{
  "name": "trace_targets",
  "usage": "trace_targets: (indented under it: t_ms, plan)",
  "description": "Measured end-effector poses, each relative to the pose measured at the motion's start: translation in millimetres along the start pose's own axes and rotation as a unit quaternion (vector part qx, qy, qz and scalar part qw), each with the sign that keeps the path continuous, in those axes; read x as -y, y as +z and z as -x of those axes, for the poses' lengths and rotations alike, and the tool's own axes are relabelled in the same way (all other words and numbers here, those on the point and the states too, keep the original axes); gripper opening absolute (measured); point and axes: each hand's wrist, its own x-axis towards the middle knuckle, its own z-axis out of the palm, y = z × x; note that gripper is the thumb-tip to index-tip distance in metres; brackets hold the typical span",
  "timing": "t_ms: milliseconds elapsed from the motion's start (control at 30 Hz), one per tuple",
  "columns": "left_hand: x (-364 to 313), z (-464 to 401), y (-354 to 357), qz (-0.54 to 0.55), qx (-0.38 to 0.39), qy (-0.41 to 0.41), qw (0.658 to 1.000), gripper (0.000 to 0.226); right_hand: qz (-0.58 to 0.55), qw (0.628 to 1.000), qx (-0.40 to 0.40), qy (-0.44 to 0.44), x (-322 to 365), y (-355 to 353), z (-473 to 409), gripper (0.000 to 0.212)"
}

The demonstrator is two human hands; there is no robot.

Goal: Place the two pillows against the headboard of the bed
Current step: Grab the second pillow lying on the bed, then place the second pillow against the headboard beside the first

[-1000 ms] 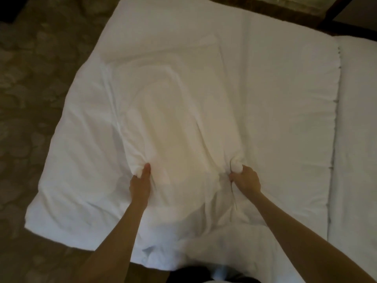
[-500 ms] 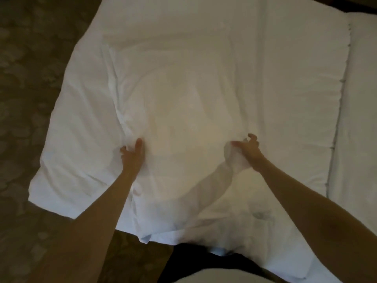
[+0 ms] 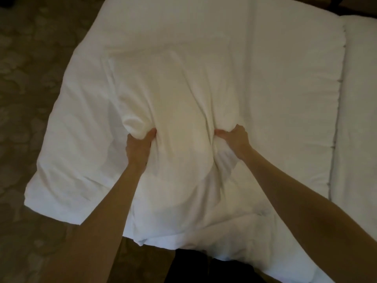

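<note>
Pillow point(image 3: 179, 111) lies on the white bed point(image 3: 285, 88), its near edge bunched in both closed fists, left hand point(image 3: 137, 148) and right hand point(image 3: 234, 139)

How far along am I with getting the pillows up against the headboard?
Nothing looks done: no pillow rests at a headboard, and none is clearly in view. In hand: your left hand and right hand both grip one white pillow lying on the bed. Left: placing it, then the second, unseen one.
</note>
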Motion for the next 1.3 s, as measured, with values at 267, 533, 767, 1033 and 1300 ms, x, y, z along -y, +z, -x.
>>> trace_targets:
  t_ms: [267,533,767,1033,1300]
  plan:
    - [-29.2,79.8,13.6,0.093,-0.051,0.122,0.987,0.048,-0.008,0.981,-0.137,-0.136,10.6,-69.6,56.6,0.021]
    - [-61.3,193.3,76.6,0.133,0.042,0.240,0.961,0.042,-0.086,0.955,-0.225,-0.175,-42.9,-215.7,125.4,0.021]
    - [-56.5,343.7,173.5,0.168,0.114,0.302,0.931,0.030,-0.091,0.925,-0.304,-0.208,-130.6,-389.1,195.7,0.026]
    - [-48.1,504.2,285.8,0.174,0.187,0.309,0.916,0.017,-0.084,0.891,-0.384,-0.226,-222.3,-557.4,253.0,0.026]
    - [-62.6,593.7,383.7,0.150,0.247,0.319,0.903,0.024,-0.084,0.843,-0.477,-0.232,-281.3,-674.5,276.8,0.028]
